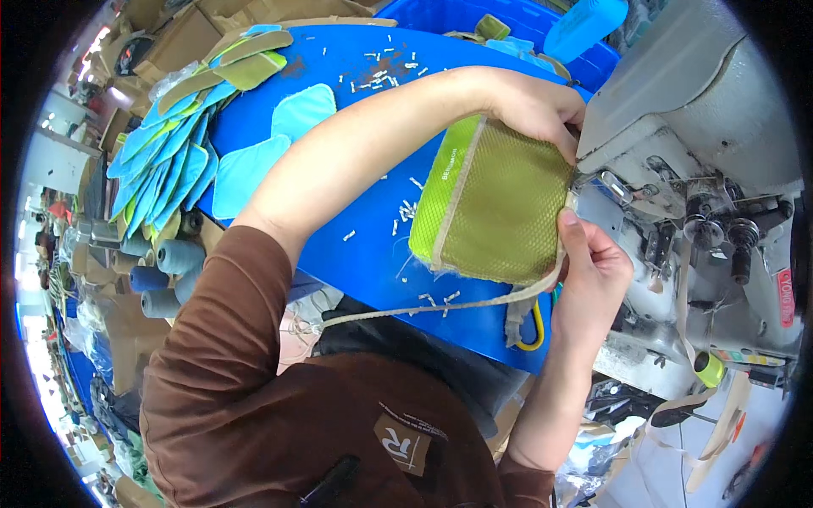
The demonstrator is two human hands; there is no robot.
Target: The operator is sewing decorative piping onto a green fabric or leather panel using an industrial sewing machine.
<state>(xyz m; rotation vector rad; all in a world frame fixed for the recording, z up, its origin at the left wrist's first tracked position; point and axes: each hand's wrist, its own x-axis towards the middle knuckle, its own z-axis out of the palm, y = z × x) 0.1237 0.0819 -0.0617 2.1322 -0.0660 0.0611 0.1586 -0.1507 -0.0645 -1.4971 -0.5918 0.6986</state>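
Note:
A green mesh-covered fabric panel (512,199) with a lime band along its left side lies against the sewing machine (703,127). At its upper right corner my left hand (538,110) is closed on the fabric, its fingertips partly hidden beside the machine head. My right hand (593,267) pinches the panel's right edge between thumb and fingers, together with a beige binding tape (406,311). The tape runs off leftward below the panel. The panel's right edge is next to the machine's needle area, where the needle itself is hard to make out.
Light blue fabric pieces (250,173) lie on the blue table (339,245) beside a fanned stack of blue and green pieces (165,161). Thread scraps (381,78) are scattered about. Thread cones (179,256) stand at left; a blue bin (474,15) is behind.

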